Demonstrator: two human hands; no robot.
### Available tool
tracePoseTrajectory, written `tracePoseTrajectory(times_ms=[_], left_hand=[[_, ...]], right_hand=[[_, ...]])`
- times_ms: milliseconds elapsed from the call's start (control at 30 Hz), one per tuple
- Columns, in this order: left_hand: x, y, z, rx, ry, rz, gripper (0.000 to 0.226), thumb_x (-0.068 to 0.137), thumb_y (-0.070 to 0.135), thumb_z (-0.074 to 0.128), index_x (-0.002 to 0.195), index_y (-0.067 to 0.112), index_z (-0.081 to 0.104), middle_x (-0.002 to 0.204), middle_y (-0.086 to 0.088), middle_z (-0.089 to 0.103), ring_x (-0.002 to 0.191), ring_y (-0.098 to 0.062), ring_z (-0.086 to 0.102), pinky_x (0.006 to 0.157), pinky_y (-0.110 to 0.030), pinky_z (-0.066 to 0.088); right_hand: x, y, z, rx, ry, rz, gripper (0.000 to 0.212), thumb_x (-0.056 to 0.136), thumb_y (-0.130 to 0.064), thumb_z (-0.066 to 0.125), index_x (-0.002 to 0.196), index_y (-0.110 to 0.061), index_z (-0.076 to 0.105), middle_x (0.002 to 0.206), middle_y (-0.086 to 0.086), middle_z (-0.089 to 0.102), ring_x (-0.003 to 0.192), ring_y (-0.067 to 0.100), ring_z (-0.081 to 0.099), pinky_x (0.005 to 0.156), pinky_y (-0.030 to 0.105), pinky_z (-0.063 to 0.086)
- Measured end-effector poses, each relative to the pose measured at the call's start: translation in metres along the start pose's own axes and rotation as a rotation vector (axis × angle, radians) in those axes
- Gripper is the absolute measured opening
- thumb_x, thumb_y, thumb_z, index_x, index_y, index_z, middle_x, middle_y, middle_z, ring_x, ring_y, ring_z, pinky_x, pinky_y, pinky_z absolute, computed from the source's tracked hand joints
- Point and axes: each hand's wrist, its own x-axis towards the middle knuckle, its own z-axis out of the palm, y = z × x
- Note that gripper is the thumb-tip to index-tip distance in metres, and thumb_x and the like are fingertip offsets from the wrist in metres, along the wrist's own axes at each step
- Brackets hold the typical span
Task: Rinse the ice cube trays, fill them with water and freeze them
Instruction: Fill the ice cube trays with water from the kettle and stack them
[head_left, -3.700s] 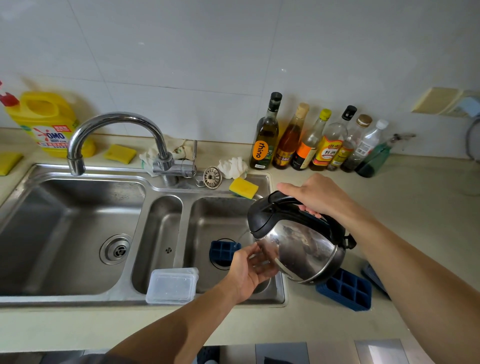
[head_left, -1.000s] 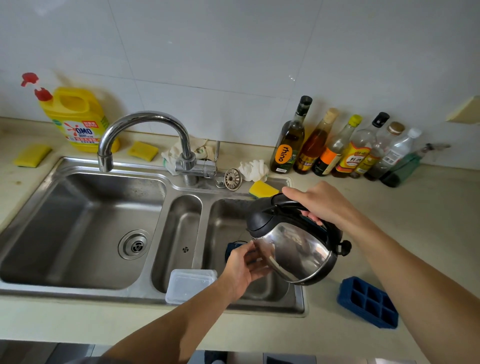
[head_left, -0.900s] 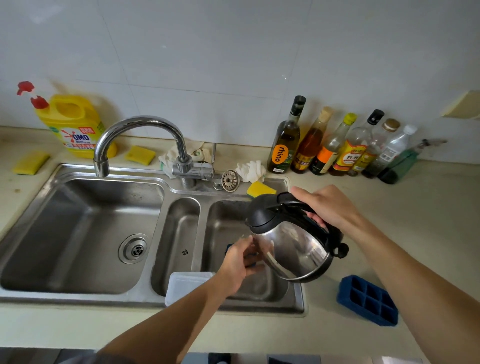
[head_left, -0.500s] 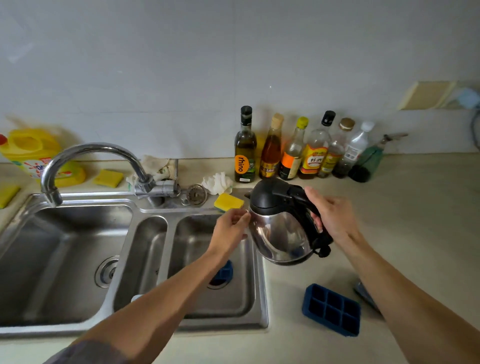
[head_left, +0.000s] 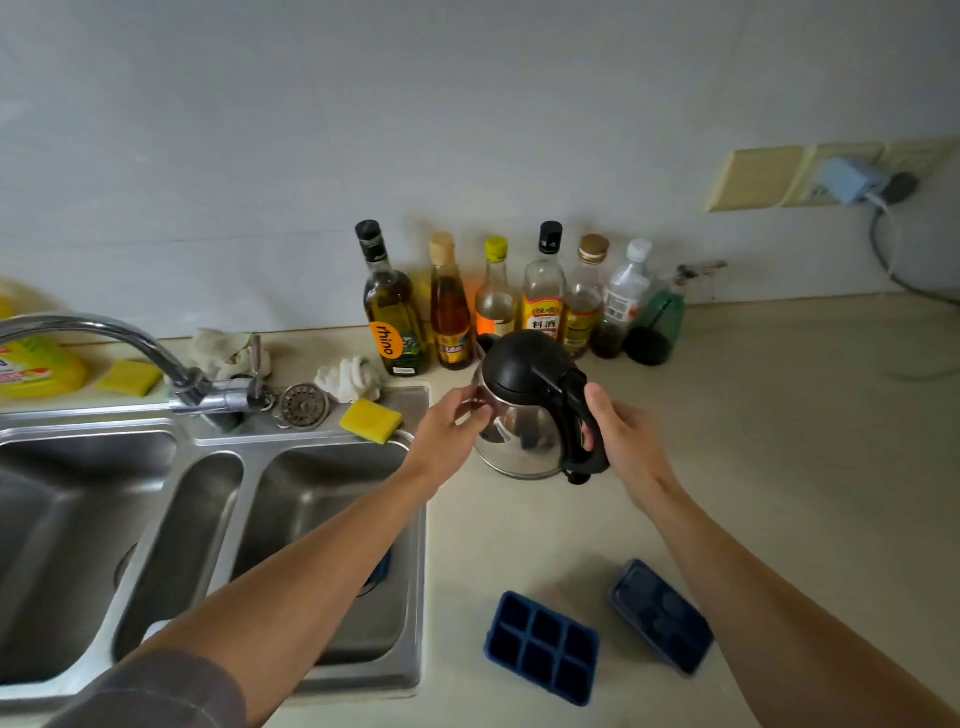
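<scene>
A steel kettle (head_left: 524, 426) with a black lid stands upright on the counter, just right of the sink. My right hand (head_left: 621, 439) curls round its black handle. My left hand (head_left: 449, 431) rests its fingers against the steel side. A blue ice cube tray (head_left: 543, 647) lies open on the counter near the front edge. A second dark blue tray (head_left: 660, 616) lies beside it, partly behind my right forearm. Another blue tray (head_left: 382, 569) sits over the drain of the right basin (head_left: 332, 483), mostly hidden by my left arm.
Several bottles (head_left: 543, 296) line the wall behind the kettle. A yellow sponge (head_left: 371, 420), a white cloth (head_left: 350, 376) and a metal strainer (head_left: 305, 405) lie on the sink's back rim by the faucet (head_left: 104, 338). Wall sockets with a cable (head_left: 852, 179) sit far right.
The kettle was tilted over the right basin; it now stands upright on the counter further right. My left hand moved from under the kettle to its side.
</scene>
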Motion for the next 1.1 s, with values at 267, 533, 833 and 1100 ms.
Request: tracePoseTrajectory(times_ms=[267, 533, 833, 1100], left_hand=[[-0.015, -0.012, -0.016, 0.122, -0.065, 0.040, 0.025, 0.103, 0.023, 0.055, 0.127, 0.024, 0.062, 0.116, 0.009, 0.067, 0.109, -0.011, 0.063, 0.104, -0.041, 0.051], [-0.092, -0.101, -0.153, 0.379, 0.206, -0.028, 0.010, 0.099, 0.023, 0.062, 0.092, 0.027, 0.067, 0.082, 0.017, 0.063, 0.077, -0.002, 0.059, 0.057, -0.005, 0.038], [-0.194, -0.219, -0.304, 0.533, 0.350, -0.253, 0.015, 0.097, 0.020, 0.062, 0.104, 0.011, 0.071, 0.087, 0.001, 0.068, 0.079, -0.018, 0.063, 0.069, -0.027, 0.047], [-0.211, -0.257, -0.317, 0.567, 0.217, -0.342, 0.018, 0.096, 0.024, 0.059, 0.089, 0.008, 0.066, 0.078, -0.007, 0.064, 0.076, -0.028, 0.060, 0.068, -0.037, 0.047]], right_hand=[[-0.032, -0.003, 0.010, -0.331, 0.315, -0.237, 0.019, 0.099, -0.035, 0.062, 0.098, -0.015, 0.063, 0.093, 0.001, 0.064, 0.087, 0.016, 0.060, 0.068, 0.028, 0.052], [-0.101, -0.037, 0.141, -0.290, 0.036, -0.339, 0.013, 0.098, -0.026, 0.063, 0.091, -0.016, 0.065, 0.087, 0.000, 0.065, 0.079, 0.007, 0.061, 0.070, 0.023, 0.048], [-0.185, 0.012, 0.333, -0.452, -0.544, 0.035, 0.016, 0.097, -0.036, 0.061, 0.090, -0.022, 0.064, 0.080, -0.008, 0.067, 0.076, 0.010, 0.066, 0.066, 0.025, 0.046], [-0.208, 0.038, 0.396, -0.541, -0.592, 0.149, 0.019, 0.100, -0.030, 0.062, 0.104, -0.011, 0.065, 0.086, 0.006, 0.071, 0.073, 0.018, 0.064, 0.070, 0.037, 0.054]])
